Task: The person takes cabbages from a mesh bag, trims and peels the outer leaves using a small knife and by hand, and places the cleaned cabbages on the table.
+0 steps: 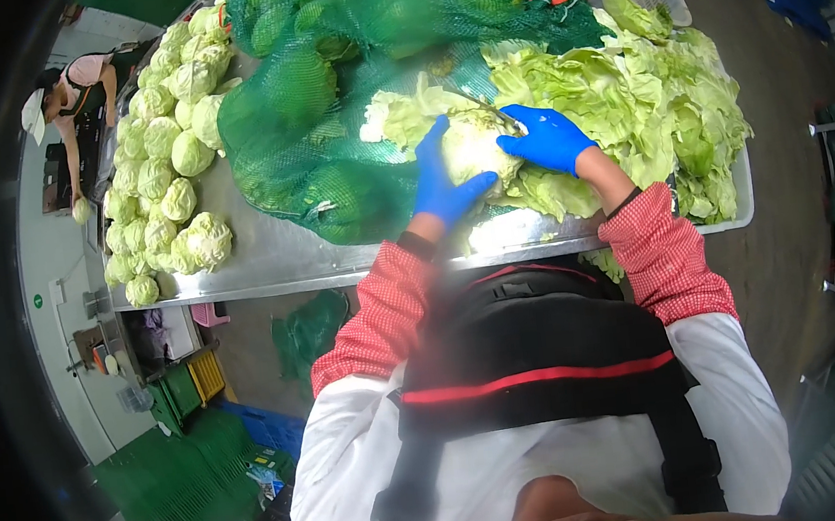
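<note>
A pale green cabbage sits on the metal table, between my two blue-gloved hands. My left hand is curved around its left and near side, with the thumb pressed on its front. At the cabbage's right side, my right hand is closed around a small knife. Its thin dark blade slants over the top of the cabbage; the handle is mostly hidden in the glove. Loose outer leaves lie behind the cabbage, and more leaves spread under my right hand.
Green net sacks of cabbages cover the table's middle and back. Trimmed cabbages are piled at left. Leaves heap over a white crate at right. A co-worker reaches toward a cabbage beyond the pile, far left.
</note>
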Tool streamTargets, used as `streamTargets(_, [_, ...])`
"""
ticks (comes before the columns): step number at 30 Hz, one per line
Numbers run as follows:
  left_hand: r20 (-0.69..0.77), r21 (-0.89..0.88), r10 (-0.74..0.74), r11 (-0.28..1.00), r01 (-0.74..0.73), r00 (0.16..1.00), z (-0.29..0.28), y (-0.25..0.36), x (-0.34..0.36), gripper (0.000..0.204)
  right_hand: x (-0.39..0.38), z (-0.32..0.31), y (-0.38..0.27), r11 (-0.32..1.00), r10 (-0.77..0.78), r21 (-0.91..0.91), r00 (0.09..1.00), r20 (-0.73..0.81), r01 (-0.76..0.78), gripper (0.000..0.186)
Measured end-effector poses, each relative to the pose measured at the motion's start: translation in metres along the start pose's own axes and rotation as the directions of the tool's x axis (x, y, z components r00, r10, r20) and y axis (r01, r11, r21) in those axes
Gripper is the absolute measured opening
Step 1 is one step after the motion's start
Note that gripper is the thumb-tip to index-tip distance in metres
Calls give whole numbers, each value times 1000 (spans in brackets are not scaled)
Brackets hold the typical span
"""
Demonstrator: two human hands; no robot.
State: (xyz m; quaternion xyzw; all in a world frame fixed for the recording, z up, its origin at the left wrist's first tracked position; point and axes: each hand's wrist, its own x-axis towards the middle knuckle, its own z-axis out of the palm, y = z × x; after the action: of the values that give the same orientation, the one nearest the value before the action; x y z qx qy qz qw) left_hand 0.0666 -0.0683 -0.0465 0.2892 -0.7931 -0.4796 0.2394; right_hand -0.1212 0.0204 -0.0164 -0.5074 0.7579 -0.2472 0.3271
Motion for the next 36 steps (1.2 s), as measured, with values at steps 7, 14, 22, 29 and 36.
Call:
streamTargets(7, [17, -7, 34, 999, -34, 999, 5, 3, 5, 93, 10, 13, 24, 994, 75, -69, 980, -186, -90, 34])
streamTargets(14, [44, -303, -90, 948, 99, 995, -26, -9, -16, 91, 15, 30, 52, 983, 161, -20, 914, -373, -182, 41])
streamTargets(22, [-131, -106, -153, 985, 140, 979, -12, -11, -21, 86, -56, 31, 30, 991, 90, -80, 973, -212, -109, 46])
streamTargets(29, [-95, 62, -206, 975, 212, 974, -14, 6, -13, 94, -87, 7, -41, 826, -135, -555, 990, -30, 96, 28])
streamTargets(36, [-40, 195, -106, 974, 111, 994, -10, 11, -15, 97, -50, -4, 7, 995, 52, -63, 945, -322, -76, 48])
